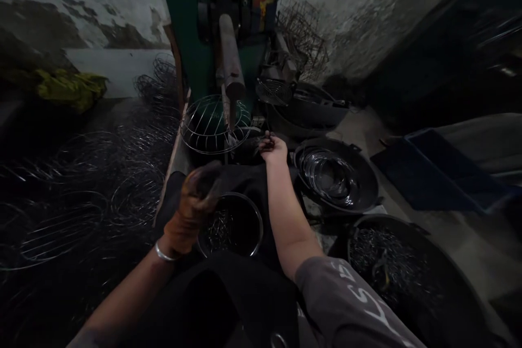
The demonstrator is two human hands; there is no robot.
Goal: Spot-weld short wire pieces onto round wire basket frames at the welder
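Both hands outstretched, fingers curled.

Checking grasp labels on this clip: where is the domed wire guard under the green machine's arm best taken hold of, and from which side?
Probably by the outer rim ring of the wire guard, at its near right edge. The machine arm hangs over the middle, blocking a top approach, and the thin spokes look flimsier than the rim. The right hand already sits beside that edge; the gloved left hand is nearer the steel bowl.
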